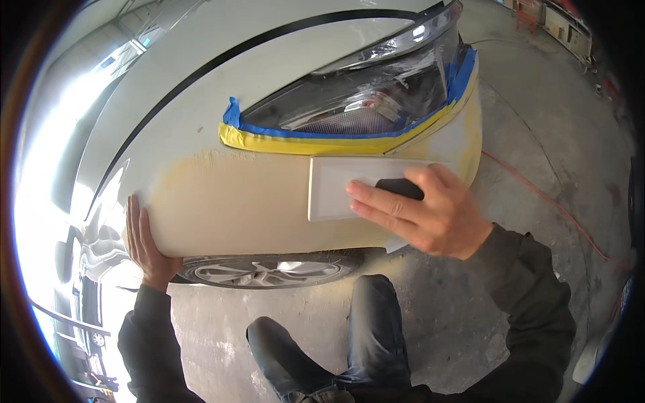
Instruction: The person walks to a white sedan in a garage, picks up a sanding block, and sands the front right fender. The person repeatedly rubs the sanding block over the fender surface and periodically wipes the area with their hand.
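My right hand [440, 215] grips a white rectangular sanding block [328, 191] by its black handle [400, 188], with two fingers stretched along its back. The block lies flat against a beige, dusty car body panel [235, 208], just below the headlight [356, 107]. Blue masking tape [289, 132] and yellow masking tape [295, 144] run along the headlight's lower edge. My left hand [146, 247] rests flat on the panel's left part, fingers straight and pointing up. The block's face against the panel is hidden.
Below the panel sits a wheel [269, 271] with silver spokes. An orange hose [557, 205] crosses the grey concrete floor [463, 329] on the right. At the far right back stands a cabinet [566, 30]. Bright light washes out the left side.
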Motion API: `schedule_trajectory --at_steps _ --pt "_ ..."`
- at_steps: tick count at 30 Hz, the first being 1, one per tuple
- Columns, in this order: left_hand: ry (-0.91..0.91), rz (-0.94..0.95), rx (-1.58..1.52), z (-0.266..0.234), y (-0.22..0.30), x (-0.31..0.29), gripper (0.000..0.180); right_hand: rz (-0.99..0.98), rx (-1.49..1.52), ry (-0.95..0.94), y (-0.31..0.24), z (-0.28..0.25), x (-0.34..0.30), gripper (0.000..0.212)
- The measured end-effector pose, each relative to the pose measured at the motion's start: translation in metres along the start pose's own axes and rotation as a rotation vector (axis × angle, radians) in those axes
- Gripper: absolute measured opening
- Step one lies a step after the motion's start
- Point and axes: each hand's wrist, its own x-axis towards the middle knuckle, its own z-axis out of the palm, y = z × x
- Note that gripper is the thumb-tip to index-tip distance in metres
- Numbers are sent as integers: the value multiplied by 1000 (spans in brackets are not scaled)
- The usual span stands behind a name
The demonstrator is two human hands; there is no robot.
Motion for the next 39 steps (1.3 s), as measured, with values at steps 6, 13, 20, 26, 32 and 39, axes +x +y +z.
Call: schedule_trajectory --at_steps 6,13,20,26,32,39 --pt "59 32 -21 1 1 8 71 -58 -132 -46 22 -11 -24 38" --pt "64 40 -24 -1 0 10 66 -30 -103 3 0 -7 1 41" --pt "36 36 -23 -5 0 5 65 34 -27 -3 -33 -6 49 39" --pt "118 54 -69 -1 5 15 62 -10 -120 2 -18 -13 30 41" --pt "80 44 -17 -2 -2 7 60 0 -108 26 -31 -2 49 42" --pt "92 41 -40 -2 3 9 61 -5 -100 35 -33 -1 53 45"
